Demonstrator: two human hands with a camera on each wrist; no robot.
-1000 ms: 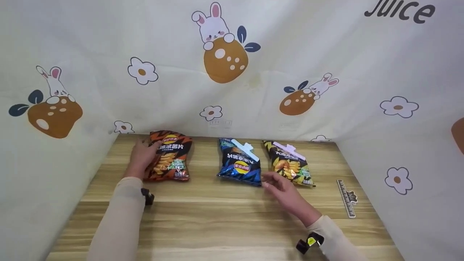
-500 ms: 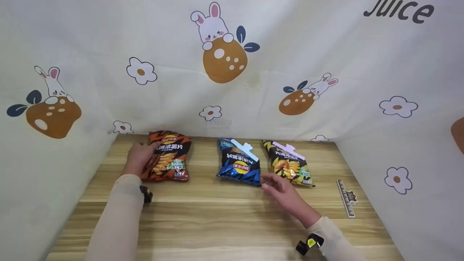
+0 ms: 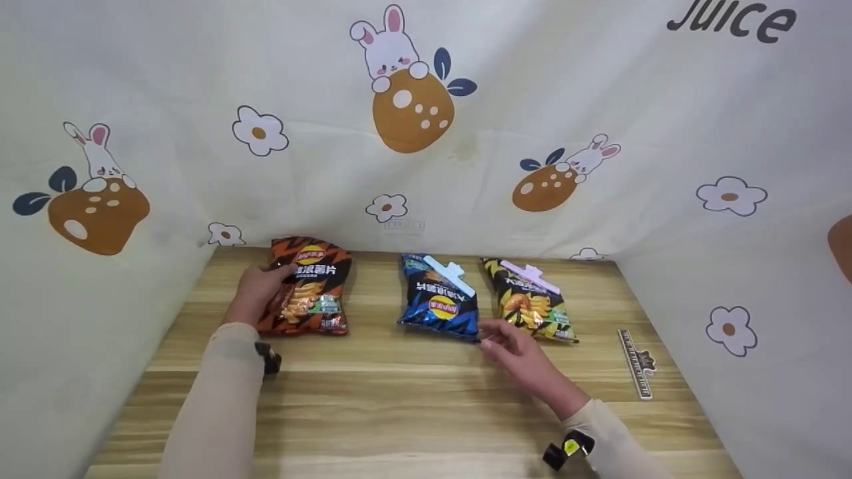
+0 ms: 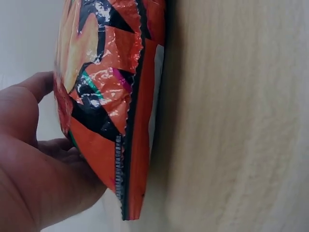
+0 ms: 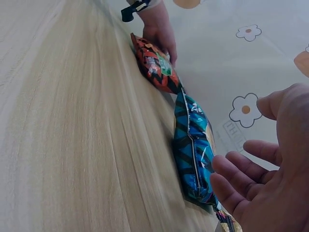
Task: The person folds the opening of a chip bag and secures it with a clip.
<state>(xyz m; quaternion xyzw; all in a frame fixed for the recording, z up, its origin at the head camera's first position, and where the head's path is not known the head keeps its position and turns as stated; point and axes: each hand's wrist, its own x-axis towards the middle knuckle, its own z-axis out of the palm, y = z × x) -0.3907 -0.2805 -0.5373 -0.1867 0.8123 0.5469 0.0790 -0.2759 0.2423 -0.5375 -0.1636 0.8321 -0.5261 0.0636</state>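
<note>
At the left of the table, my left hand (image 3: 258, 293) grips a red-and-black chip bag (image 3: 316, 286) by its left side. In the left wrist view, the thumb lies over the bag's face and the other fingers go behind its edge. My right hand (image 3: 522, 352), fingers loosely bent and holding nothing, hovers by the lower right corner of a blue chip bag (image 3: 436, 313); in the right wrist view its palm (image 5: 285, 193) is beside that bag. A light blue bag clip (image 3: 452, 273) lies across the blue bag's top. To its right, a yellow-and-black chip bag (image 3: 532, 313) bears a pale purple clip (image 3: 530, 274).
Near the right edge of the wooden table (image 3: 399, 412) lies a loose black-and-white clip (image 3: 638, 364). A printed fabric sheet (image 3: 319, 179) with rabbits and flowers walls the table's back and sides, close behind the bags.
The red chip bag first slid slightly left with my left hand; its top left edge is now a little higher and its face slightly turned. The right hand has stayed still.
</note>
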